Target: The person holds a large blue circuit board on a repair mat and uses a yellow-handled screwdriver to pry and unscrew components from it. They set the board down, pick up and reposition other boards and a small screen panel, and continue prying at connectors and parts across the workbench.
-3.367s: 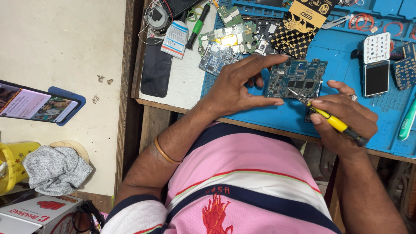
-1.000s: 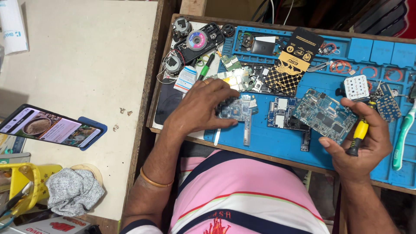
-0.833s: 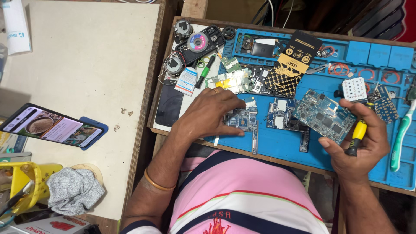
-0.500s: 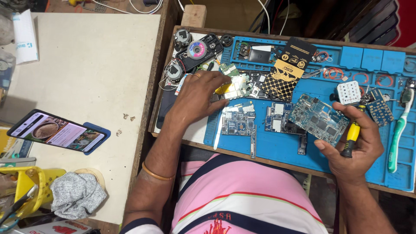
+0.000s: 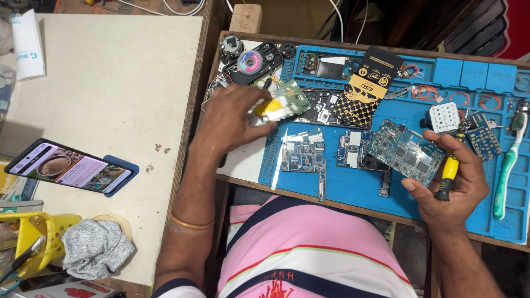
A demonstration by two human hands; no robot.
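Observation:
My left hand (image 5: 234,118) is raised over the left end of the blue work mat (image 5: 359,187) and grips a small circuit board with a yellow part (image 5: 280,105). My right hand (image 5: 454,182) holds both a yellow-handled screwdriver (image 5: 448,175) and the edge of a larger bluish circuit board (image 5: 406,152), tilted up off the mat. Two more boards lie flat on the mat between my hands: one near the left (image 5: 301,156), one in the middle (image 5: 353,152).
A black and gold patterned card (image 5: 364,88), a white keypad piece (image 5: 444,117), a small blue board (image 5: 485,142) and a green and white toothbrush (image 5: 508,165) lie on the mat. A phone on a stand (image 5: 69,167), a grey cloth (image 5: 94,248) and a yellow holder (image 5: 33,243) sit on the beige table at left.
My left hand left the flat board near the mat's left end, reached up into the parts pile and lifted a small board with a yellow part. My right hand stayed put.

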